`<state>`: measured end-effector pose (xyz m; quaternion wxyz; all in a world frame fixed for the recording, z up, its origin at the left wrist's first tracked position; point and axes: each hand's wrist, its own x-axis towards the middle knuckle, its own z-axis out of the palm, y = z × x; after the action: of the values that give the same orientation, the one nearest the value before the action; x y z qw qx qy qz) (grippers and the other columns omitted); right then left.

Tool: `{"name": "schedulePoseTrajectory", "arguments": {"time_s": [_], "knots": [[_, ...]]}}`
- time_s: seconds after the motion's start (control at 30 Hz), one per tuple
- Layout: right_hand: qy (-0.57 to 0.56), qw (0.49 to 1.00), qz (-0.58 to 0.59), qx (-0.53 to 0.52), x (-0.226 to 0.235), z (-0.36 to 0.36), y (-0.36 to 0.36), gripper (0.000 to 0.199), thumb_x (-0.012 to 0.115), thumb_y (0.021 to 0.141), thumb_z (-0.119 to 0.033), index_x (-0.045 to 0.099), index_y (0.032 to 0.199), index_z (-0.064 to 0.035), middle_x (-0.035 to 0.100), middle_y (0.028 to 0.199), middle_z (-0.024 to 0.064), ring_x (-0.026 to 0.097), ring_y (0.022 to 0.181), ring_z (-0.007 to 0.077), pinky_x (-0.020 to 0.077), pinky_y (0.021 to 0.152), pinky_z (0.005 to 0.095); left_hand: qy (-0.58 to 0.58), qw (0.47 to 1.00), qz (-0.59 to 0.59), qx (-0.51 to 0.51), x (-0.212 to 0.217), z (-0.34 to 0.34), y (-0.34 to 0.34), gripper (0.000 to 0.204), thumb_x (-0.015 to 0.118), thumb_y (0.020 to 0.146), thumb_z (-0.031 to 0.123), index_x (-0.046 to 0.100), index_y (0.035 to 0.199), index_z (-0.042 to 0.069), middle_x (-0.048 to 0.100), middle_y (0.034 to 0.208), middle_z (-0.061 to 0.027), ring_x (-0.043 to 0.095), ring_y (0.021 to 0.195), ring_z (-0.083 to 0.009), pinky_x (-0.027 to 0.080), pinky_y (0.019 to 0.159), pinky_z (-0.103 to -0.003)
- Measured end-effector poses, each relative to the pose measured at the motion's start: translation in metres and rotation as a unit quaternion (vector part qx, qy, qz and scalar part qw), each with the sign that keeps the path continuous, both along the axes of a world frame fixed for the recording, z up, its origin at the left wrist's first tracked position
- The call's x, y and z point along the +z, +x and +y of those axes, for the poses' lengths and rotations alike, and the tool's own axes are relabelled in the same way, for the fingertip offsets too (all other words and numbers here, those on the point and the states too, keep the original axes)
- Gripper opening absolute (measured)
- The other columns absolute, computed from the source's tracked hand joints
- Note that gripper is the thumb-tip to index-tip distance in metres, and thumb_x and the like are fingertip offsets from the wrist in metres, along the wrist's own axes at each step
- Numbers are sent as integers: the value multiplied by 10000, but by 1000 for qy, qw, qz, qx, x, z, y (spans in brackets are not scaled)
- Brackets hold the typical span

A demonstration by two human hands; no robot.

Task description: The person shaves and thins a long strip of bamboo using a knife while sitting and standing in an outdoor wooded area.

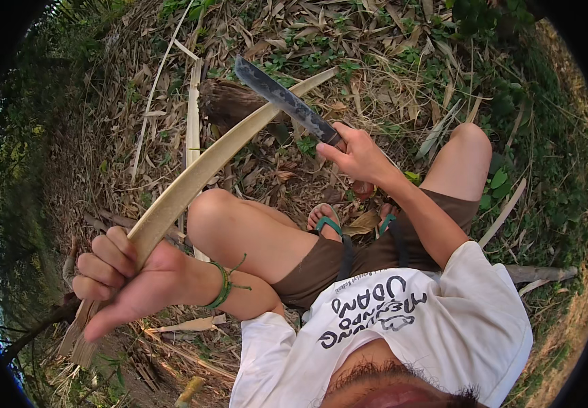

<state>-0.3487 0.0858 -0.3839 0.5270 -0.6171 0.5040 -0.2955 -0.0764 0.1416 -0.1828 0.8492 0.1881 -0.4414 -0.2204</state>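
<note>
My left hand (127, 275), at the lower left, is wrapped round one end of a long pale strip of split bamboo (202, 177). From there the strip slants up and away to the right, and a frayed end sticks out below my fist. In my right hand (360, 155) is the handle of a machete (260, 83) with a dark, blotched blade. The blade points to the upper left and crosses the strip near its far end; whether they touch, I cannot tell. A brown log (229, 103) lies beneath that crossing, partly hidden by both.
Another pale split strip (194, 122) lies on leaf-strewn ground left of the log. My bent knees and sandalled feet (324, 219) are close below the blade. A pole (542, 273) lies at the right beside my hip. Green plants (499, 180) grow at the right.
</note>
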Motion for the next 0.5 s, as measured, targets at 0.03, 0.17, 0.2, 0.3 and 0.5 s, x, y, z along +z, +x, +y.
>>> {"name": "schedulePoseTrajectory", "arguments": {"time_s": [0.03, 0.17, 0.2, 0.3, 0.5], "knots": [[-26, 999, 21, 8, 10, 1, -6, 294, 709, 879, -260, 572, 926, -5, 528, 547, 60, 499, 487, 163, 386, 498, 324, -20, 999, -6, -50, 0, 1, -2, 622, 549, 861, 703, 332, 662, 156, 228, 607, 53, 193, 526, -80, 173, 502, -259], [-156, 986, 48, 34, 26, 10, -12, 230, 724, 860, -167, 559, 931, -24, 603, 635, 122, 577, 523, 290, 423, 515, 384, -44, 988, -44, -144, 2, 6, -13, 589, 595, 873, 649, 345, 668, 157, 276, 602, 55, 242, 513, -77, 201, 508, -253], [-179, 982, 47, 36, 28, 13, -10, 225, 722, 862, -164, 560, 936, -27, 610, 655, 125, 587, 535, 303, 431, 517, 392, -47, 986, -52, -153, 2, 7, -13, 585, 599, 874, 644, 348, 669, 157, 279, 602, 56, 243, 513, -78, 205, 509, -252], [-319, 945, 68, -14, 21, 12, -7, 215, 694, 880, -168, 545, 953, -32, 612, 693, 144, 610, 579, 339, 465, 529, 437, -55, 980, -69, -176, 2, 8, -17, 566, 614, 880, 622, 362, 676, 158, 290, 599, 55, 241, 513, -80, 217, 510, -251], [-252, 946, 201, -22, -35, -18, -24, 198, 660, 909, -168, 525, 913, -24, 590, 683, 163, 595, 608, 381, 451, 538, 447, -63, 976, -50, -201, 6, 6, -33, 608, 652, 815, 661, 350, 650, 160, 242, 593, 65, 211, 524, -79, 186, 517, -269]]}}
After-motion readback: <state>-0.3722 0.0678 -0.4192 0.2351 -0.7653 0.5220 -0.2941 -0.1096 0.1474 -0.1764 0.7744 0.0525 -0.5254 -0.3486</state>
